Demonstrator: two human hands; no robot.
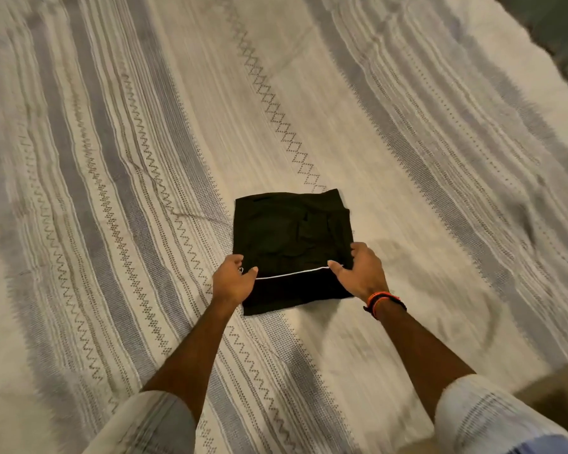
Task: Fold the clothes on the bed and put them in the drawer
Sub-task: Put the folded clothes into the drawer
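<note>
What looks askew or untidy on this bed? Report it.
Little stands out. The black folded garment is slightly uneven: a layer juts out at its far right corner. Both the left hand and right hand grip its near sides. The striped bedspread shows mild wrinkles.

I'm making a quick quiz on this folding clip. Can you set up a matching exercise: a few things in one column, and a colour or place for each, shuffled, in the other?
Column 1:
1. folded garment
2. wristband
3. bedspread
4. left hand

Column 2:
A. orange and black, on the right wrist
B. pale with grey woven stripes
C. black, with a thin white line
D. gripping the garment's left edge

Pairs: 1-C, 2-A, 3-B, 4-D
</note>
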